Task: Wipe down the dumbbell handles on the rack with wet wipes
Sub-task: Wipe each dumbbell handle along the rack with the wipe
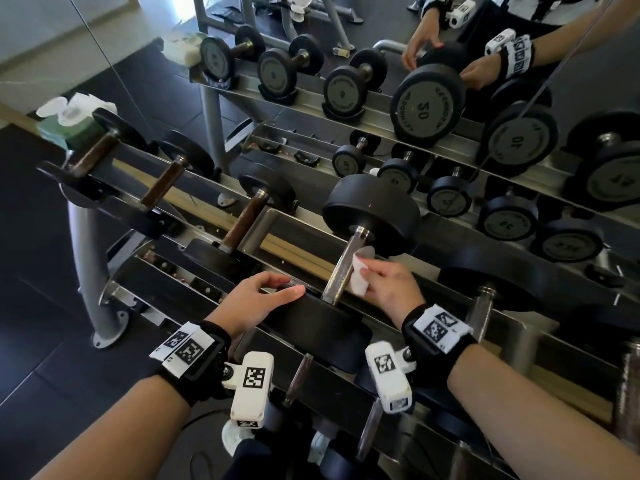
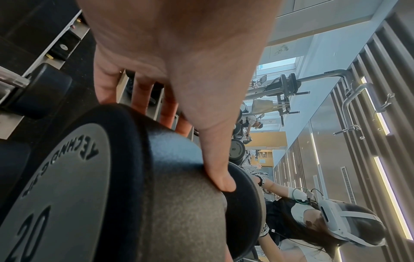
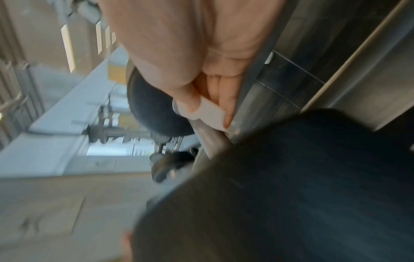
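The rack (image 1: 284,216) runs long and slanted beside the mirror (image 1: 571,109), its top tier lined with dumbbells. Just ahead of both hands sits the big dumbbell (image 1: 370,211) marked 20, cradled on that tier. Its steel handle (image 1: 344,266) slopes down toward the person, between the two hands. The left hand (image 1: 258,301) lies over the near weight head (image 2: 125,177): thumb straight and pressing the rubber rim, fingers draped down the far side, nothing pinched or gripped. The right hand (image 1: 388,284) is just right of the handle, thumb and fingers pinching a folded white wet wipe (image 1: 360,271). The wipe is laid against the handle's right side, about halfway along the bar. From the right wrist the picture is blurred, but the wipe (image 3: 208,113) shows under the thumb. Well off to the left of the left hand, at the rack's far end, a green pack of wipes (image 1: 69,123) sits with a sheet poking up.
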